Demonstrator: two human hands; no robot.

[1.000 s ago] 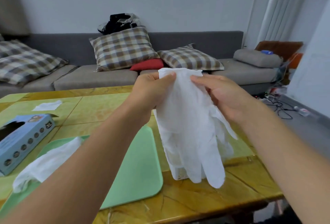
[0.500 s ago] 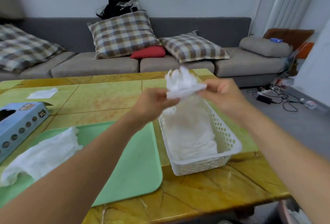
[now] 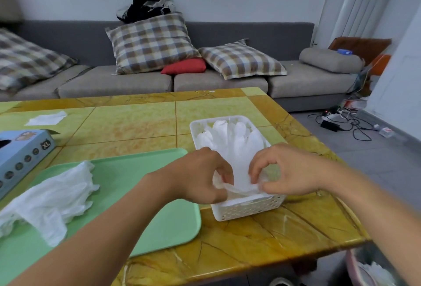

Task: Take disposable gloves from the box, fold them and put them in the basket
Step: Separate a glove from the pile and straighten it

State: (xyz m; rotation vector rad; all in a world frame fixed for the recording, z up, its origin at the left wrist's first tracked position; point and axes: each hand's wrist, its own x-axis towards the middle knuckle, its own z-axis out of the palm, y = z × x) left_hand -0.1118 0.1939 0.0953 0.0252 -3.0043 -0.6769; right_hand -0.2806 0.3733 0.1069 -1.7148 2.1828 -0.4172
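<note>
A white perforated basket (image 3: 246, 211) stands on the table's right half with translucent white gloves inside. A folded glove (image 3: 237, 149) lies in it, fingers pointing to the far end. My left hand (image 3: 200, 178) and my right hand (image 3: 287, 171) hover over the basket's near end, each pinching the near edge of that glove. The blue glove box (image 3: 21, 160), marked XL, sits at the far left. Another crumpled glove (image 3: 52, 199) lies on the green tray (image 3: 141, 206).
A white sheet (image 3: 46, 118) lies at the table's far left. Behind the yellow-green table (image 3: 136, 123) runs a grey sofa (image 3: 218, 80) with plaid cushions. Cables (image 3: 341, 123) lie on the floor at right. A bin with white material (image 3: 373, 272) sits below the table's right corner.
Both hands came down from chest height, folding the hanging glove and lowering it into the basket. The camera tilted down with them.
</note>
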